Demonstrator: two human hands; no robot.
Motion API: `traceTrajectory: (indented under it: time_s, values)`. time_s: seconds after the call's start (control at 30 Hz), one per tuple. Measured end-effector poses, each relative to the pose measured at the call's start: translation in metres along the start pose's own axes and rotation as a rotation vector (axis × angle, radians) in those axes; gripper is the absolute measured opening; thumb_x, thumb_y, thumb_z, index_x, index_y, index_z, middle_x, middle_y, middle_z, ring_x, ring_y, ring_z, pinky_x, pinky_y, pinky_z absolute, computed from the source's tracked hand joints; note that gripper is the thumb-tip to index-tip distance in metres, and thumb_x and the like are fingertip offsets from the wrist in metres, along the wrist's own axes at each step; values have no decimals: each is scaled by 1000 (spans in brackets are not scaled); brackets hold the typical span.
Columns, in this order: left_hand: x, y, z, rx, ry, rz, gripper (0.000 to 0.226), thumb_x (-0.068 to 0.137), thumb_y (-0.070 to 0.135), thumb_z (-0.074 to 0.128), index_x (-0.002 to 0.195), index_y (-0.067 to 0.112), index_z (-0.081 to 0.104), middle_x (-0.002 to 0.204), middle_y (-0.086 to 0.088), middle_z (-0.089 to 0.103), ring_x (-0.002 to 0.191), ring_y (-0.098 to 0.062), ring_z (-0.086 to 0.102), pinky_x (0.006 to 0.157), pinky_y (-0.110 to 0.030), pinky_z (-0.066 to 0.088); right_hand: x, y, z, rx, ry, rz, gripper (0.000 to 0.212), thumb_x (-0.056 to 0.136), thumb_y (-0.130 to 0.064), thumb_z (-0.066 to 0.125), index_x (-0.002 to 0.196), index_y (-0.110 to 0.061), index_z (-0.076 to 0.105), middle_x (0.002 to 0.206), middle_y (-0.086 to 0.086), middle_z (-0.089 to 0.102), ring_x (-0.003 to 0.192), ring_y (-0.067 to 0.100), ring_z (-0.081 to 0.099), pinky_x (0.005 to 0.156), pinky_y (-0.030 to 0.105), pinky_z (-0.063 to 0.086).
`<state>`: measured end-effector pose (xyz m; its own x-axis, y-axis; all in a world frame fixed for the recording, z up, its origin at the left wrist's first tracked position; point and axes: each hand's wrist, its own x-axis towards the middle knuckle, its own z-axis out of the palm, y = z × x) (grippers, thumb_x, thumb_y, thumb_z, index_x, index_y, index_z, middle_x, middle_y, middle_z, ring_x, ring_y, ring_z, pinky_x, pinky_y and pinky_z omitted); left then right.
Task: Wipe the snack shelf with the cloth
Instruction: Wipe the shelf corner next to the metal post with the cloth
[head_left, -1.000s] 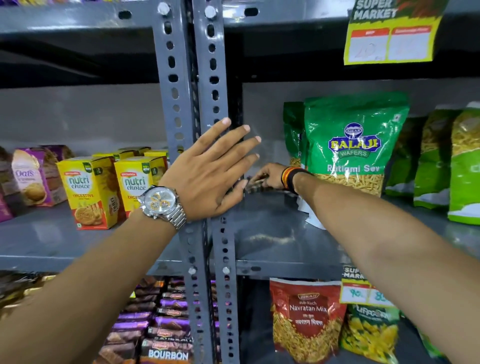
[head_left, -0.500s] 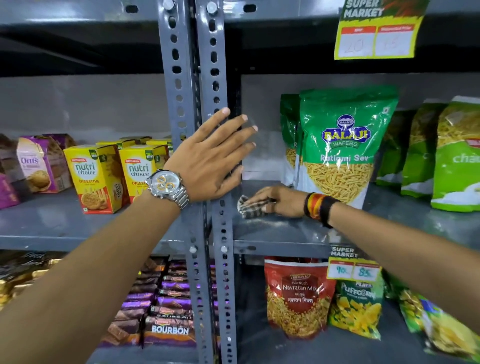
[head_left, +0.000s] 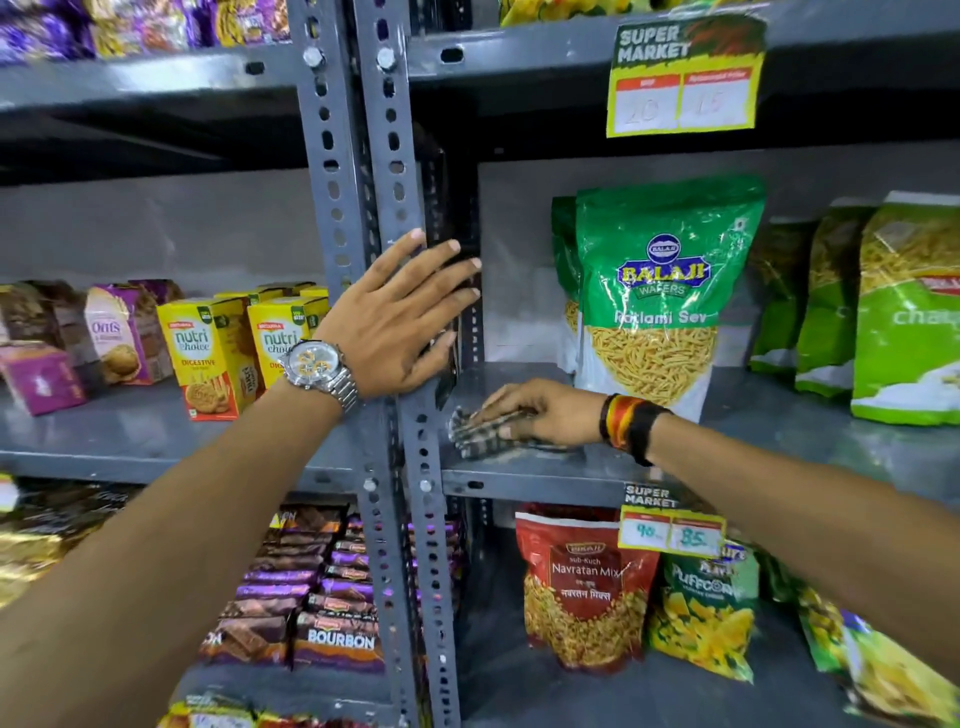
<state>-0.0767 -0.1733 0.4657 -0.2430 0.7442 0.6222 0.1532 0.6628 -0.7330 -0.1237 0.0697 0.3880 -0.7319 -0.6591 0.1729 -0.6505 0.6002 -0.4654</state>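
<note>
A checked grey cloth (head_left: 480, 434) lies flat on the grey metal snack shelf (head_left: 540, 475), near its front left corner. My right hand (head_left: 540, 415) presses down on the cloth, fingers spread over it. A green Balaji Ratlami Sev bag (head_left: 660, 291) stands just behind that hand. My left hand (head_left: 397, 317), with a silver watch on the wrist, rests flat and open against the perforated grey upright posts (head_left: 358, 197) between the two shelf bays.
More green snack bags (head_left: 904, 306) stand to the right on the same shelf. Yellow Nutri Choice boxes (head_left: 208, 353) fill the left bay. A red Navratan Mix bag (head_left: 584, 587) and Bourbon packs (head_left: 337, 639) sit below. Price tags (head_left: 670, 530) hang from the shelf edges.
My right hand has drawn the cloth from the back of the shelf toward its front edge. My left hand stays on the posts. The view has pulled back and tilted.
</note>
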Motion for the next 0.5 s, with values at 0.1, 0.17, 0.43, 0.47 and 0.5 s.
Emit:
traceTrajectory:
  time_s: [0.1,0.17,0.43,0.47,0.5]
  values:
    - [2,-1,2,-20,18,6,52,100,34,37,143,10,52,160,-11,38,150,-34,27,123,-58,14,13,9,-12,4,114,6,34,94,-7,59,125,-19,66,115,-4,63,104,7,58,96,11,42]
    - [1,0,4,-18,29,5,51,100,34,37,142,10,54,159,-11,39,150,-34,28,123,-58,15,28,2,-7,-64,75,17,36,94,-4,57,128,-14,64,100,-15,58,96,4,55,87,10,40]
    - [1,1,2,-13,41,0,49,100,32,38,139,10,57,157,-12,42,149,-34,30,121,-60,18,24,-16,23,1,-63,-170,32,93,-13,62,123,-22,67,129,-2,55,121,16,54,113,31,36]
    - [1,1,3,-13,40,1,49,100,32,38,139,10,57,157,-12,42,149,-34,30,121,-60,18,22,-16,21,-1,-82,-179,32,93,-11,62,123,-22,67,129,1,55,120,16,55,112,28,36]
    - [1,1,4,-12,40,2,48,100,32,38,139,10,57,157,-12,42,149,-34,30,121,-60,19,23,-16,18,0,-73,-179,33,92,-8,62,122,-21,68,128,3,55,118,16,55,111,24,36]
